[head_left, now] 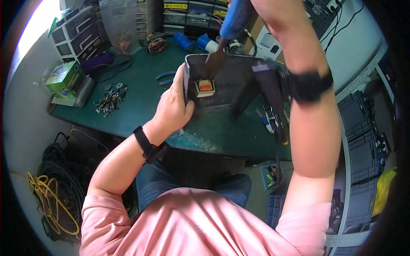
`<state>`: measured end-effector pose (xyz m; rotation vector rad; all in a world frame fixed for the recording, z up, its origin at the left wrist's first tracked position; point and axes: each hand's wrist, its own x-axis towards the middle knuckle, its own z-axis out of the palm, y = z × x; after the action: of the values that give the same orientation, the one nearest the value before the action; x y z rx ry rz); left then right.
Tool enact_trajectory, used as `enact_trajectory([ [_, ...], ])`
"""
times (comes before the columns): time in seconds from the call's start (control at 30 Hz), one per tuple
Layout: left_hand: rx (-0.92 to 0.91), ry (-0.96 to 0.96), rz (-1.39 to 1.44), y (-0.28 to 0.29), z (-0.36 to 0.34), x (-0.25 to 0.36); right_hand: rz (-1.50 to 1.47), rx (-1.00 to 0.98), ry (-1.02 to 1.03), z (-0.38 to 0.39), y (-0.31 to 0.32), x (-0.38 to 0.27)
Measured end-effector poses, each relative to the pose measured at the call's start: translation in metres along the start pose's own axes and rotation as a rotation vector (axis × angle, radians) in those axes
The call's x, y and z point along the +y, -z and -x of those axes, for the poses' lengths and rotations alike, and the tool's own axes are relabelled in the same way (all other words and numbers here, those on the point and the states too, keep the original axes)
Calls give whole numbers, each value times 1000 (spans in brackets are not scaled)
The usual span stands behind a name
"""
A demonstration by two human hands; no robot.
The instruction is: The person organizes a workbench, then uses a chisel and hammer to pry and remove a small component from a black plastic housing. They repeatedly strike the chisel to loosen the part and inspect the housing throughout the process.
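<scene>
My left hand (173,104) grips the left wall of a dark, open metal housing (222,100), thumb against its near edge. Inside, by that wall, sits a small block-shaped part (205,87) with a yellow and red top, probably a transformer. At the top of the view my right hand (271,13), partly cut off, is closed round a blue-handled tool (232,23). The tool slants down into the housing, its flat brownish end over the far side of the small part. Blur hides whether that end is a brush or a scraper blade.
Loose screws (110,101), a green box (64,79) and blue-handled pliers (165,77) lie left on the green bench (141,106). Blue connectors (183,42) and a copper coil (155,42) stand behind. Hand tools (271,119) lie right. Coiled cables (55,192) fill the floor at left.
</scene>
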<state>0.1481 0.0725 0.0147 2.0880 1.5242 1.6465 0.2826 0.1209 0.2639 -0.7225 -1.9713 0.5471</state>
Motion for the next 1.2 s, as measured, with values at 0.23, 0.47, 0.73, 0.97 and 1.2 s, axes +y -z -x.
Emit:
enact_trajectory([
  [0.23,234,70,497,36,-51,48,47,52,81,41,13,-12],
  [0.47,266,-75,128,7,-48,32,48,158,211,65,12,-1],
  [0.73,311,-121,74,-1,-49,33,-243,231,414,107,9,23],
  [0.97,291,93,165,0,-62,34,-47,125,630,142,17,34],
  [1.2,291,-11,171,-4,-52,40,-103,204,356,106,36,34],
])
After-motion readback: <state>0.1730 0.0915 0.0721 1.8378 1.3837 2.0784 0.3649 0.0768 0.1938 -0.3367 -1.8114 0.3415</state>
